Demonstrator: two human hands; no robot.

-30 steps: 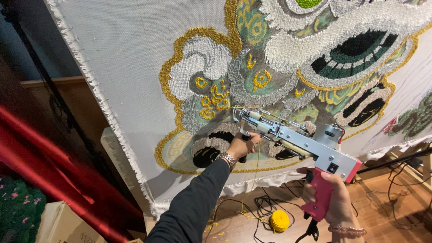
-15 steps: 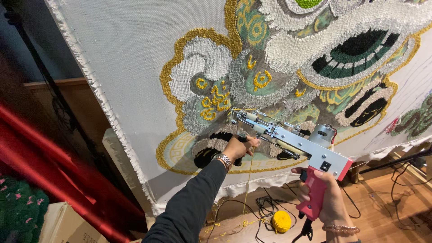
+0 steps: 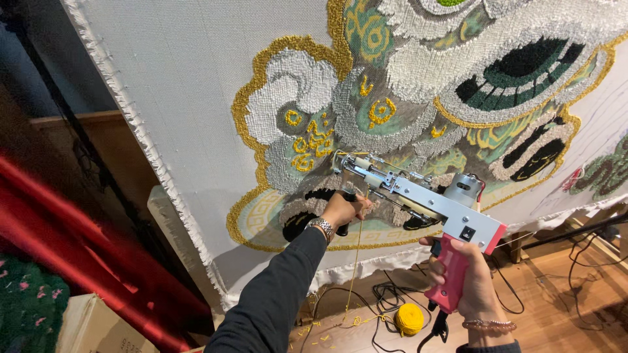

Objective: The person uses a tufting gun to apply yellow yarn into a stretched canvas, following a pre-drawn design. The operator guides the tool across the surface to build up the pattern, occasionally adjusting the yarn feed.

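Note:
A tufting gun [image 3: 418,196] with a silver metal body and pink grip points its needle at a stretched white tufting cloth [image 3: 190,85]. My right hand [image 3: 468,287] is wrapped around the pink grip at the lower right. My left hand [image 3: 343,209], with a metal watch on the wrist, grasps the gun's black front handle under the needle end. Yellow yarn [image 3: 356,261] hangs from the gun down to a yellow yarn ball [image 3: 411,318] on the floor. The cloth bears a partly tufted lion-like design [image 3: 405,91] in white, grey, gold, green and black.
Black cables [image 3: 392,301] coil on the wooden floor beside the yarn ball, with yellow yarn scraps around. A red drape [image 3: 85,255] and a cardboard box [image 3: 91,327] sit at the lower left. A wooden frame leg [image 3: 517,245] stands behind the cloth's lower edge.
The gun and both hands have shifted slightly left and up along the cloth, the needle now sitting nearer the small gold motifs.

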